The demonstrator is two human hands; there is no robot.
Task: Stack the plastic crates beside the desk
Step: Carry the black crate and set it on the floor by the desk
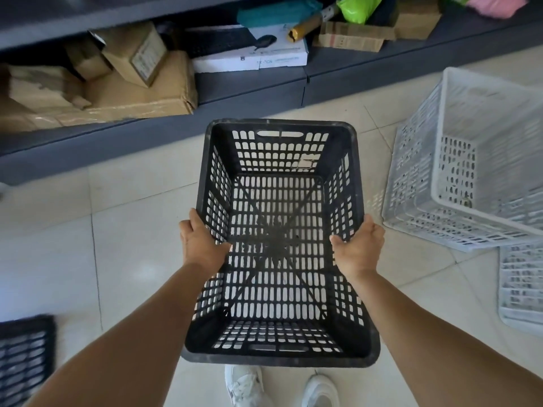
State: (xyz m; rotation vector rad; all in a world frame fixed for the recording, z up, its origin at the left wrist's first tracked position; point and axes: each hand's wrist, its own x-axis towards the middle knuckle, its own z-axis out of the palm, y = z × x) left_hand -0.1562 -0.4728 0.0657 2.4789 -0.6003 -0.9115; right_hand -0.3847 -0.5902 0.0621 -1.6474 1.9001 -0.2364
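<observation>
A black perforated plastic crate [279, 160] fills the middle of the view, open side up, held above the tiled floor. My left hand [201, 242] grips its left rim and my right hand [360, 245] grips its right rim, thumbs inside the walls. A white crate [470, 160] lies tipped on the floor at the right, its opening facing me. Part of another white crate [521, 289] shows at the right edge below it. A second black crate [25, 356] is cut off at the lower left corner.
A dark grey low shelf [249, 89] runs across the back, loaded with cardboard boxes [132, 83], a white keyboard box [249, 58] and bags. My white shoes [282, 389] stand on the floor just under the held crate.
</observation>
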